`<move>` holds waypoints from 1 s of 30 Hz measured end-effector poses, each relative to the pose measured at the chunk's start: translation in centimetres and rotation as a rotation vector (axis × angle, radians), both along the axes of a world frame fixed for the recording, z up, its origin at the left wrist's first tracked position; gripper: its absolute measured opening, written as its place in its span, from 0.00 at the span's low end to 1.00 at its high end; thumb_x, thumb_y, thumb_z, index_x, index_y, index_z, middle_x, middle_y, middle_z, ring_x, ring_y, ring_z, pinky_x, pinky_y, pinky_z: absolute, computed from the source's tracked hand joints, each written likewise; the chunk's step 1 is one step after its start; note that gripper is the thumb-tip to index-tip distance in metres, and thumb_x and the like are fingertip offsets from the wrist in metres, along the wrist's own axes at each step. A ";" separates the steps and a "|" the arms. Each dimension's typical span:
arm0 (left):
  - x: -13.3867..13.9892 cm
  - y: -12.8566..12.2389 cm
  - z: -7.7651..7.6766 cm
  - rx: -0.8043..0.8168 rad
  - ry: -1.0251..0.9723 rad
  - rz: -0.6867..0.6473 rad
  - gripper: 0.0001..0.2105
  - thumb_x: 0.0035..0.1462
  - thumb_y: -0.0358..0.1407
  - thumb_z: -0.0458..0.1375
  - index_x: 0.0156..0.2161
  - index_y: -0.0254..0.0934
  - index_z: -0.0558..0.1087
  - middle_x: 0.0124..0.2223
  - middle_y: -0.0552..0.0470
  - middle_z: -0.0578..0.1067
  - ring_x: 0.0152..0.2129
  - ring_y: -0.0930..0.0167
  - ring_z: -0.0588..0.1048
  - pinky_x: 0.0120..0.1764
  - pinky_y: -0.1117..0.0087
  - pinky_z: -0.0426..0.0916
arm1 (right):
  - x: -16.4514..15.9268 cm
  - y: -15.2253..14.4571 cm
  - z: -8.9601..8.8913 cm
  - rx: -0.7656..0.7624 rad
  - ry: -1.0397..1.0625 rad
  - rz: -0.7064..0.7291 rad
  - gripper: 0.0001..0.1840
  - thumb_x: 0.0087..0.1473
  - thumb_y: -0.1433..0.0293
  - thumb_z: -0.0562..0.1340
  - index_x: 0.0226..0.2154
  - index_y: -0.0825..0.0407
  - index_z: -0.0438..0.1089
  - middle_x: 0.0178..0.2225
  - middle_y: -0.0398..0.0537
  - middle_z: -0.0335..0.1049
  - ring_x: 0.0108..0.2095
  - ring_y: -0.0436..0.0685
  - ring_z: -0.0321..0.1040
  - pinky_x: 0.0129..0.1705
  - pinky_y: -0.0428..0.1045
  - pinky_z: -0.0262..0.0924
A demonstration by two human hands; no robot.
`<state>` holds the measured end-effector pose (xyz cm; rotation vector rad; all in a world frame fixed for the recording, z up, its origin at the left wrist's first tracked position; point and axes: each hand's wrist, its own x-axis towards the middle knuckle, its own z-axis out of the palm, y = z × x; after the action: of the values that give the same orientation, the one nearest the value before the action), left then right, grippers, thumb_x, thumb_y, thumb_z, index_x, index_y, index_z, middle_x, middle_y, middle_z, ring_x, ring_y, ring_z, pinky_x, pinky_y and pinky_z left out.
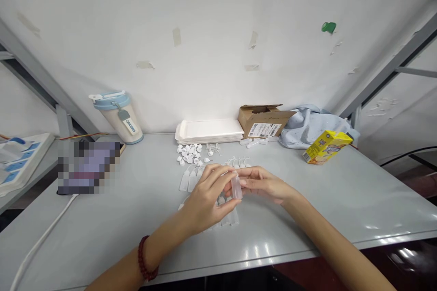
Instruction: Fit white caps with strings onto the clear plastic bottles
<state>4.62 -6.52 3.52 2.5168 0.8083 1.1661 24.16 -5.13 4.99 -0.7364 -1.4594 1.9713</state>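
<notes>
A small translucent plastic tube [236, 187] is upright between my two hands, above the middle of the table. My left hand [210, 193] grips it between the thumb below and the fingers at its top. From the other side, my right hand [261, 185] closes its thumb and fingers against the tube; some of those fingertips are hidden behind it. Under and behind my hands lie rows of flat clear pieces [184, 181] with thin cords, partly covered by my left hand. Just beyond is a loose heap of small white caps [189, 152], with a few white cords [213, 148] beside it.
At the back stand a stack of white trays [210, 131] and an open cardboard box [262, 122], with clear tubes [253, 144] before it. A light blue cloth [310, 122] and yellow carton [326, 148] are right; a tumbler [121, 118], phone [88, 168] and cable [44, 241] left.
</notes>
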 end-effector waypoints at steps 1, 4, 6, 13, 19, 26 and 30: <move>0.0 -0.1 0.0 0.005 0.010 -0.005 0.19 0.54 0.33 0.57 0.51 0.37 0.62 0.49 0.43 0.69 0.47 0.61 0.64 0.48 0.55 0.63 | 0.2 0.0 0.2 0.020 -0.034 0.025 0.19 0.54 0.63 0.60 0.46 0.55 0.69 0.39 0.53 0.73 0.40 0.55 0.70 0.46 0.53 0.61; 0.2 -0.5 0.1 0.003 0.083 -0.019 0.17 0.54 0.33 0.57 0.50 0.36 0.64 0.48 0.42 0.69 0.46 0.61 0.64 0.48 0.56 0.63 | 1.0 0.2 0.7 0.094 -0.165 0.098 0.17 0.55 0.62 0.59 0.43 0.56 0.71 0.39 0.52 0.73 0.38 0.54 0.69 0.39 0.49 0.64; 0.3 -0.8 0.2 -0.005 0.150 -0.042 0.17 0.54 0.33 0.57 0.49 0.35 0.64 0.48 0.43 0.69 0.46 0.62 0.64 0.48 0.57 0.63 | 1.6 0.3 0.8 0.132 -0.263 0.125 0.16 0.55 0.62 0.59 0.40 0.56 0.73 0.35 0.50 0.73 0.33 0.52 0.69 0.33 0.46 0.63; 0.8 -1.8 0.2 -0.069 0.292 -0.070 0.18 0.54 0.38 0.58 0.49 0.33 0.64 0.47 0.43 0.70 0.45 0.60 0.64 0.45 0.58 0.66 | 2.4 0.6 0.3 0.132 -0.513 0.182 0.18 0.52 0.59 0.59 0.27 0.58 0.74 0.21 0.46 0.72 0.21 0.48 0.66 0.22 0.42 0.54; 1.0 -2.2 0.2 -0.114 0.350 -0.109 0.16 0.53 0.38 0.59 0.45 0.32 0.66 0.44 0.44 0.71 0.43 0.61 0.64 0.43 0.59 0.66 | 2.5 0.6 0.3 0.095 -0.625 0.270 0.19 0.50 0.58 0.60 0.24 0.58 0.73 0.20 0.46 0.72 0.19 0.47 0.66 0.19 0.42 0.49; 1.2 -2.3 -0.4 -0.112 0.419 -0.089 0.14 0.53 0.39 0.59 0.43 0.34 0.67 0.40 0.45 0.71 0.41 0.61 0.65 0.42 0.59 0.66 | 2.6 0.8 -0.4 0.092 -0.675 0.296 0.18 0.49 0.59 0.61 0.25 0.58 0.73 0.21 0.46 0.72 0.18 0.47 0.66 0.17 0.41 0.46; 1.3 -2.2 -0.7 -0.104 0.458 -0.050 0.14 0.53 0.39 0.59 0.42 0.34 0.67 0.41 0.45 0.70 0.42 0.60 0.64 0.42 0.59 0.65 | 2.5 0.8 -0.4 0.095 -0.665 0.286 0.17 0.49 0.60 0.61 0.25 0.58 0.73 0.21 0.46 0.72 0.18 0.46 0.66 0.17 0.41 0.47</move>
<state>5.87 -8.76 2.84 2.7315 0.8731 0.5160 26.61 -4.31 4.60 -1.2802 -2.1239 1.9300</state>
